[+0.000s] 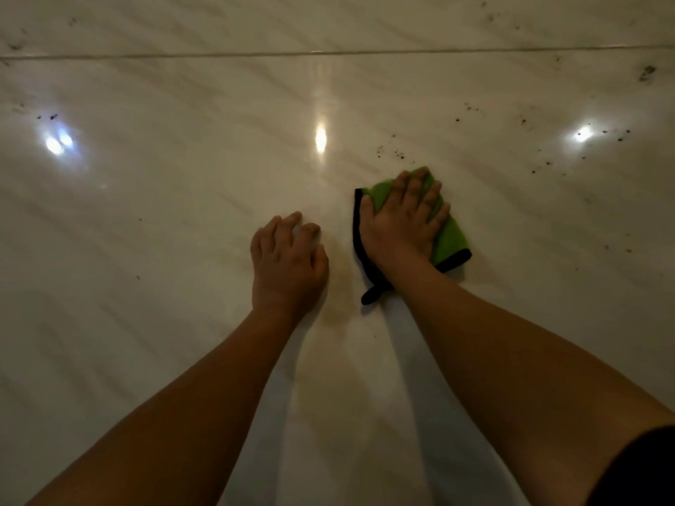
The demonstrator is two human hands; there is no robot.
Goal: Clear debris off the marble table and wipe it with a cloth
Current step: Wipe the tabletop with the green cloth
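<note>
On marble table point(146, 323), right hand point(401, 222) on green cloth point(450, 242), fingers straight; left hand point(288, 262) loosely curled, empty.

One cloth point(451, 239) is counted, green with black edging. Two hands are counted: the left hand point(288, 264) just left of the cloth, the right hand point(398, 224) on top of it. One table point(146, 323) is counted, with one seam point(328, 52) well beyond the cloth. Three glare spots are noted beyond the cloth: one far left point(58, 142), seen doubled, one slightly left point(320, 138), one far right point(582, 134). Dark specks point(396, 153) are too many and too small for an exact count; most are scattered beyond and right of the cloth, a few far left. One dark sleeve point(635, 469) is counted, nearer than the cloth, to its right.
</note>
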